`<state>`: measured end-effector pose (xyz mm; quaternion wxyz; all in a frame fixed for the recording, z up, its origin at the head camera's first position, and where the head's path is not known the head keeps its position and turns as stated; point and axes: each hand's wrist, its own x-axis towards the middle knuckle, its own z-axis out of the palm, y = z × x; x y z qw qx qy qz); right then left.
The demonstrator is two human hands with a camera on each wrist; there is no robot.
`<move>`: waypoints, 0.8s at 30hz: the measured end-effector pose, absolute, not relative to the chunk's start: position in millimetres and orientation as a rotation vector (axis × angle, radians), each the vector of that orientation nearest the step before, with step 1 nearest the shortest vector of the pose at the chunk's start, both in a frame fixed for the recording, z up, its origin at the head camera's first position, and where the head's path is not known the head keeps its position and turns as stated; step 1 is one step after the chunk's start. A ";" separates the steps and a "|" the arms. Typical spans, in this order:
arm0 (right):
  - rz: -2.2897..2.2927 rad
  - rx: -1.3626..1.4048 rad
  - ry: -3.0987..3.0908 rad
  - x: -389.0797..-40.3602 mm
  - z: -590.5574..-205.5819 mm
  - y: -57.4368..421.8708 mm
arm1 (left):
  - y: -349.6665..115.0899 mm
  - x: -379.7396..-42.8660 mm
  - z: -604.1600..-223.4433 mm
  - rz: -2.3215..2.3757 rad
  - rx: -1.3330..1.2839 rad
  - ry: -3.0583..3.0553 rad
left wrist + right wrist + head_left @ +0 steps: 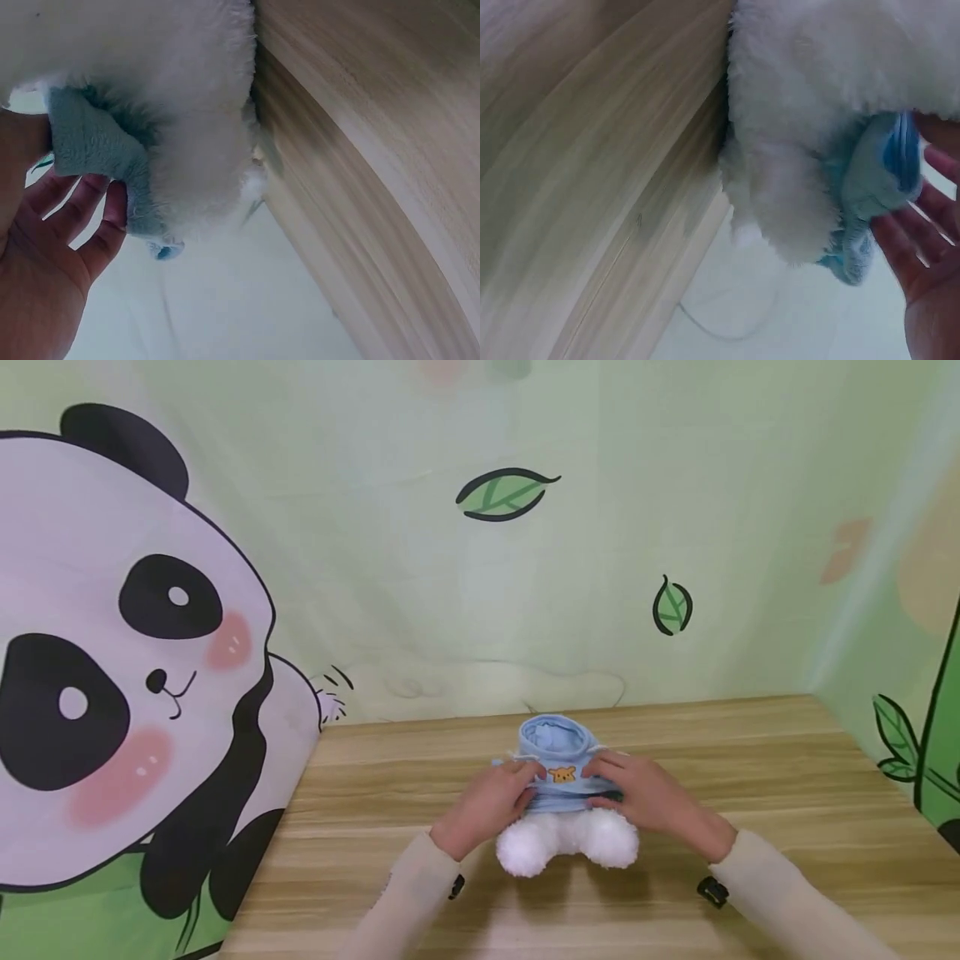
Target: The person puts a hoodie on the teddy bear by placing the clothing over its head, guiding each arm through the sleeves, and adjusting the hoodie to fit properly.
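A white fluffy plush toy (566, 835) is on the wooden table, its two round feet toward me. Around its upper part is a small light-blue top (558, 792) with an orange animal patch on the front. The top's round neck opening faces up, and no head shows above it. My left hand (491, 802) pinches the top's left side near the hem, and my right hand (651, 793) grips the right side. Both wrist views show fingers bent against the blue cloth (97, 146), beside white fur (780, 187). Each thumb is largely hidden.
The wooden table (375, 860) extends to both sides of the toy. Behind it stands a pale green backdrop (375, 568) with printed leaves, and a large printed panda (202, 693) covers the left side. Dark wrist straps (712, 892) show at the sleeves.
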<state>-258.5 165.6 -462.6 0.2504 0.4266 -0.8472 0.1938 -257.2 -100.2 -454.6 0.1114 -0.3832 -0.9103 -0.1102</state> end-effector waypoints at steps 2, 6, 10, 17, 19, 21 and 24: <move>0.481 1.191 -2.316 -257.4 -464.1 165.1 | -99.3 -257.0 -456.2 -0.310 -1.134 -2.676; 0.369 1.159 -2.344 -256.2 -466.9 164.9 | -99.0 -257.0 -458.7 -0.249 -1.150 -2.628; 0.227 1.196 -2.310 -256.7 -465.2 163.4 | -101.3 -257.7 -458.2 -0.152 -1.190 -2.555; -0.104 1.239 -2.270 -259.9 -461.5 160.9 | -100.7 -262.4 -454.0 -0.015 -1.207 -2.521; -0.174 1.218 -2.283 -261.1 -461.0 159.4 | -98.6 -263.3 -451.9 0.069 -1.202 -2.523; -0.227 1.185 -2.298 -262.2 -460.8 157.4 | -96.1 -263.7 -450.0 0.159 -1.178 -2.537; -0.278 1.133 -2.308 -263.4 -460.8 154.2 | -92.8 -263.7 -447.8 0.236 -1.119 -2.579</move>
